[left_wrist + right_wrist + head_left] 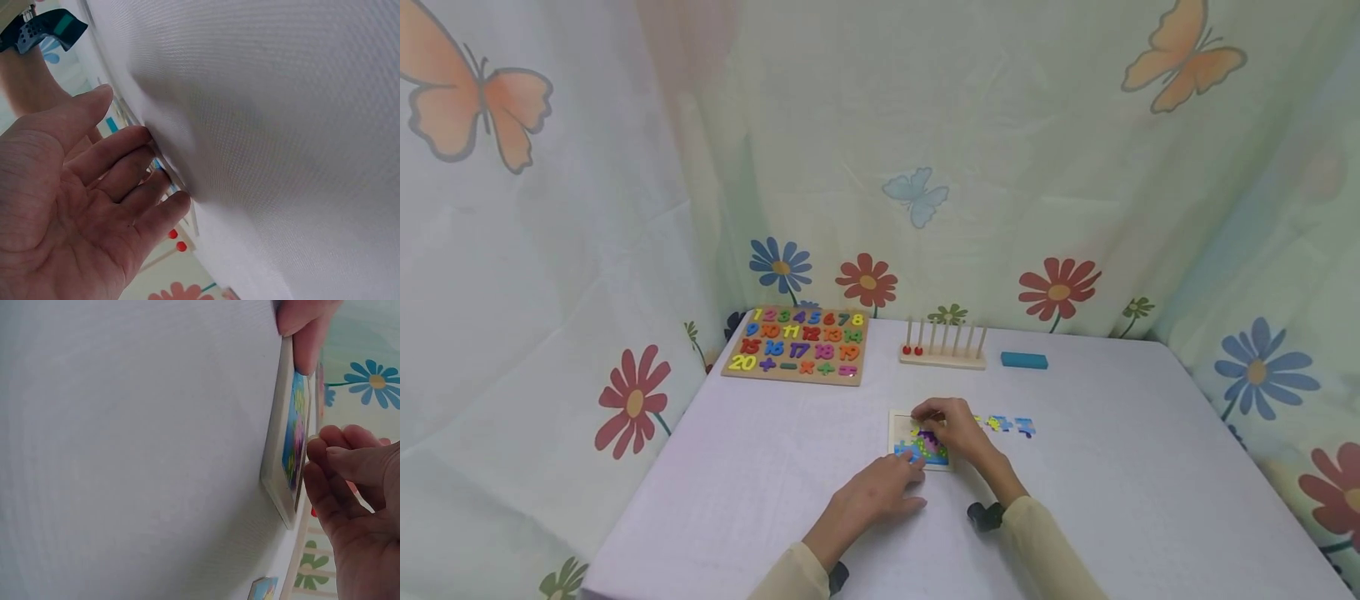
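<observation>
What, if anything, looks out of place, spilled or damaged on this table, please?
Nothing stands out as spilled or damaged. The loose puzzle pieces lie just right of the partly filled puzzle tray, which looks ordinary, and the number board and peg stand behind look orderly.

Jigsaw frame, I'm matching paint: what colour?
The jigsaw frame is pale cream, clearest in the right wrist view.

Soft, diffuse light reaches me evenly, a little dim. Blurry-edged shadows grey the tablecloth (pixel 281 137) beside my left hand (pixel 94 200) and below the puzzle board (pixel 279 434) in my wrist views; from my head, the puzzle pieces (pixel 1000 423) look indistinct.
</observation>
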`<action>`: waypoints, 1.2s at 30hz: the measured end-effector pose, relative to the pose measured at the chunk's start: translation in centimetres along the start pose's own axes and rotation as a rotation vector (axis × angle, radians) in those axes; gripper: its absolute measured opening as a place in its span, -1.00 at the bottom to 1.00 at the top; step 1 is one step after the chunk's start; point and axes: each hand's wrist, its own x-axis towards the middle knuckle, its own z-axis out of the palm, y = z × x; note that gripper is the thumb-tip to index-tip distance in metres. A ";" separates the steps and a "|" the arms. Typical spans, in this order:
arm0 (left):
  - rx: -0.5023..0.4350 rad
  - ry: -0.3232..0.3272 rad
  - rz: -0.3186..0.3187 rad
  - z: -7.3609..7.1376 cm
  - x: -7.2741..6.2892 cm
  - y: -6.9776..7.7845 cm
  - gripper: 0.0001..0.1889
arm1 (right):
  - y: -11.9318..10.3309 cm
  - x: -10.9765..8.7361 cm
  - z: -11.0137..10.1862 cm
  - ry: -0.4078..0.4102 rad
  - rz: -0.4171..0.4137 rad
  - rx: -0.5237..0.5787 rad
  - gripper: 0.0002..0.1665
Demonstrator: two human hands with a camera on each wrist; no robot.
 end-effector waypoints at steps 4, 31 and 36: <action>0.002 0.002 0.005 0.0 0.0 0.0 -0.55 | -0.1 0.1 0.3 -0.006 0.048 -0.017 -0.68; 0.002 0.053 0.065 1.3 0.6 -1.0 -0.63 | -0.9 -0.5 -0.1 -0.011 0.012 -0.013 -0.68; -0.027 0.022 0.036 0.1 0.0 -0.3 -0.63 | -1.0 -0.7 -0.5 -0.027 -0.020 -0.016 -0.65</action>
